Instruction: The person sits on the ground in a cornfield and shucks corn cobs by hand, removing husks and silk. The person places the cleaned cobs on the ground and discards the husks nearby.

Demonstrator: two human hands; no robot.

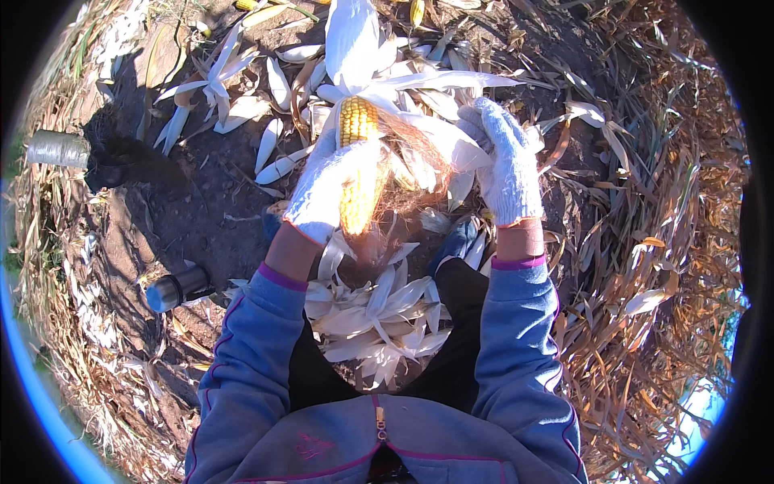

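My left hand [329, 187], in a white knitted glove, grips a yellow corn ear [358, 121]. Kernels show above and below the fingers. Pale husk leaves [354, 51] are peeled back and spread out from the ear's far end, and brown corn silk [417, 145] hangs along its right side. My right hand [505, 157], gloved too, is to the right of the ear. One peeled husk leaf [456, 145] reaches across to its palm side; whether the fingers pinch it is not clear.
Loose husks [381, 320] lie between my legs, and more husks [217, 85] are scattered ahead. A metal flask [178, 289] lies at left, near a pale cylindrical object [58, 149] with a dark end. Dry corn stalks [659, 199] are heaped at right. Another corn ear [417, 12] shows at the top.
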